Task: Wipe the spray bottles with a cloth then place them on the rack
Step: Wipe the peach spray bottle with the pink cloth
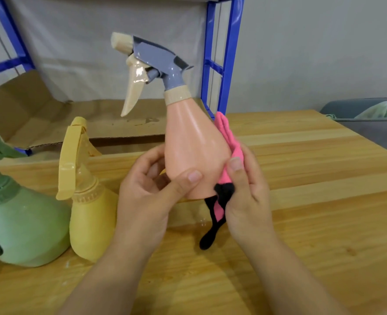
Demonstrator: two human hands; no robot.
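Held item, peach spray bottle point(192, 151): smooth plastic body, soft sheen. Its grey trigger head point(158, 57) and beige lever point(134, 87): glossy plastic, bright highlights.
Also yellow bottle point(90, 223) and green bottle point(26, 230): plastic, matt, slightly frosted.
Wiping cloth point(227, 137): soft pink fabric, fuzzy, black edging.
Under all, table point(313, 178): pale wood, visible grain, satin finish.
Behind, rack point(230, 53): blue-painted metal, smooth.
On it, cardboard point(40, 117): brown, matt, creased.

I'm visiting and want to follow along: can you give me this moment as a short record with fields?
held: peach spray bottle, lifted above the wooden table, nozzle pointing left
left hand: grips the bottle's base
right hand: presses a pink cloth against the bottle's side
waiting: yellow bottle and green bottle, standing on the table, left
behind: blue rack, cardboard lying inside
stage: wiping; no bottle seen on the rack
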